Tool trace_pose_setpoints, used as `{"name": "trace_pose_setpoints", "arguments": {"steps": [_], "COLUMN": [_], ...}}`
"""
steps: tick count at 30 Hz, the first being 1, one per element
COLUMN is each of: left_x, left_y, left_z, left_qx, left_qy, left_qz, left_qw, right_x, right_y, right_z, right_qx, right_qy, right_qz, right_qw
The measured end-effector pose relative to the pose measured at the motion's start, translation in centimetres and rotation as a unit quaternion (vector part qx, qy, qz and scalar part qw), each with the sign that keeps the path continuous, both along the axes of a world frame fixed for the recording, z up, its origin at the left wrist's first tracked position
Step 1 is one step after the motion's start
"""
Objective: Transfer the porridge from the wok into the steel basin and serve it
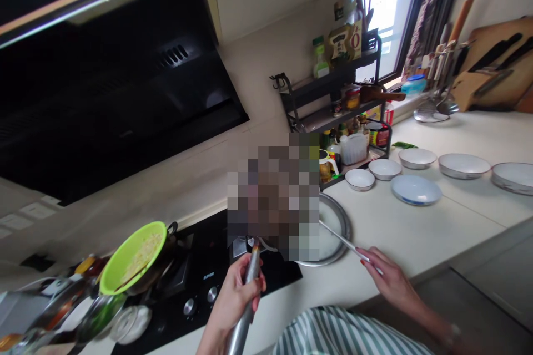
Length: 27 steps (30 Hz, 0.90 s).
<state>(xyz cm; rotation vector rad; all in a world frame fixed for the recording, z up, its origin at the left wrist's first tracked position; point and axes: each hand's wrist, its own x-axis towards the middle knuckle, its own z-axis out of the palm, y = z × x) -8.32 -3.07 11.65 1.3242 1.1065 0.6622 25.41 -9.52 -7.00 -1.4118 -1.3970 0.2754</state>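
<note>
My left hand (245,284) is closed around a thick silver metal handle (244,319), which runs up toward the stove. A pixelated patch hides whatever the handle joins. In my right hand (385,274) is a long, thin-handled metal utensil (339,237). Its far end goes into the pixelated patch, so its kind cannot be made out. The utensil reaches over a wide metal basin (347,219) with whitish contents, partly covered by the patch.
A lime-green basket (109,266) with pale food rests at the left of the black stove (200,288). Several white dishes (464,165) and a blue-white plate (416,189) line the right counter. Behind stands a condiment rack (333,75); a knife block (485,86) is far right.
</note>
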Motion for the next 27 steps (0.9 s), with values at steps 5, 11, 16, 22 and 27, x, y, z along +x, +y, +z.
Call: {"name": "trace_pose_setpoints", "arguments": {"steps": [5, 11, 16, 22, 27], "left_x": [-0.3, -1.5, -2.7, -4.7, -7.4], "left_y": [0.0, 0.0, 1.0, 2.9, 4.1], "left_z": [-0.9, -2.5, -3.9, -6.5, -8.1], "left_qx": [-0.054, -0.114, -0.143, -0.176, -0.203], "left_qy": [-0.081, -0.157, -0.239, -0.365, -0.429], "left_qz": [0.038, 0.062, 0.06, 0.08, 0.073], "left_qw": [0.995, 0.979, 0.959, 0.911, 0.877], "right_x": [0.1, -2.2, -3.4, -4.1, -4.7], "right_y": [0.4, 1.6, 0.4, -1.8, -1.4], "right_z": [0.1, 1.9, 4.4, 6.6, 7.5], "right_qx": [-0.11, -0.221, -0.26, -0.282, -0.215], "right_qy": [0.16, 0.369, 0.427, 0.492, 0.504], "right_qz": [-0.057, -0.082, -0.089, -0.109, -0.118], "right_qw": [0.979, 0.899, 0.861, 0.816, 0.828]}}
